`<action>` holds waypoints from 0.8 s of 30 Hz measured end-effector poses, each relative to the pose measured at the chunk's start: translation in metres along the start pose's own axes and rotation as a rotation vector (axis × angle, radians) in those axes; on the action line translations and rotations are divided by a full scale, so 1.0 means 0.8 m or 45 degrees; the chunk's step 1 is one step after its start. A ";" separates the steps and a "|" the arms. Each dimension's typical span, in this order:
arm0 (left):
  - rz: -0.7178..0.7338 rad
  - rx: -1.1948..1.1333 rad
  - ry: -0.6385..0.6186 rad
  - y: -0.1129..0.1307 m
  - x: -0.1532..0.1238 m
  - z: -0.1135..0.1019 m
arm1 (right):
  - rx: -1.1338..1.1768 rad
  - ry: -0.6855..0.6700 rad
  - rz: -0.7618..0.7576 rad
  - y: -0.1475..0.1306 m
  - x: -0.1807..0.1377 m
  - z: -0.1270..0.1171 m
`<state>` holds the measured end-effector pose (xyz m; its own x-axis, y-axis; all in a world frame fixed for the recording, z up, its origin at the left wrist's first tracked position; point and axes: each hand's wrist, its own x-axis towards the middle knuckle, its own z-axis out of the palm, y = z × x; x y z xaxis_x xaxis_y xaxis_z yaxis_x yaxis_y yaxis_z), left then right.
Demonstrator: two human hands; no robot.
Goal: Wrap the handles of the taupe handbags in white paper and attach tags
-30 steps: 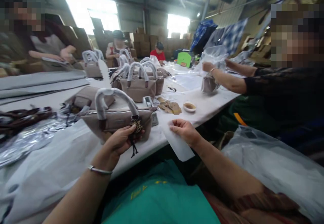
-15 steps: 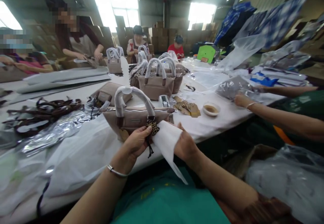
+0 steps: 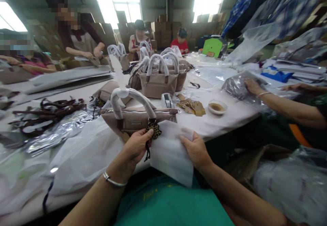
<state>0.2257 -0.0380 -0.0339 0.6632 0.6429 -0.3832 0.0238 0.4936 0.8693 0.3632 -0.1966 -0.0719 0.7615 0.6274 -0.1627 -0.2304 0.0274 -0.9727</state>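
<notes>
A taupe handbag (image 3: 127, 125) with wrapped handles (image 3: 139, 98) stands at the table edge before me. From its handle base hangs a leopard-print charm (image 3: 154, 129) with a dark cord. My left hand (image 3: 136, 146) pinches this charm between thumb and fingers, in front of the bag. A thin white sheet (image 3: 171, 154), perhaps tissue or a soft pouch, hangs beside the charm, its left edge by my left fingers. My right hand (image 3: 196, 149) is closed on the sheet's right side, some fingers showing behind it. The bag's lower right part is hidden by the sheet.
Several more taupe bags (image 3: 158, 84) stand behind. Right of them are a tape dispenser (image 3: 167, 101), brown tags (image 3: 192, 106) and a shallow bowl (image 3: 217, 107). Dark straps (image 3: 48, 113) lie left. A co-worker's hand (image 3: 254, 87) presses a plastic-wrapped bag (image 3: 237, 88) at right.
The white sheet has turned from a narrow fold to a broad, spread face, and my right hand has shifted slightly right. My left hand stays at the charm. The co-worker's arm moved.
</notes>
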 end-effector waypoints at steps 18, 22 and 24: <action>0.399 1.220 0.201 0.028 -0.013 -0.029 | -0.392 -0.435 -0.298 0.003 0.024 0.059; 0.544 1.549 0.328 0.032 -0.014 -0.029 | -0.208 -0.455 -0.139 0.008 0.017 0.077; 0.624 1.617 0.372 0.032 -0.014 -0.030 | -0.156 -0.458 -0.075 0.010 0.016 0.084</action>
<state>0.2010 -0.0187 -0.0146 0.6268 0.7690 0.1253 0.5967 -0.5773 0.5574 0.3303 -0.1364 -0.0709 0.5049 0.8612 -0.0583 -0.1019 -0.0076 -0.9948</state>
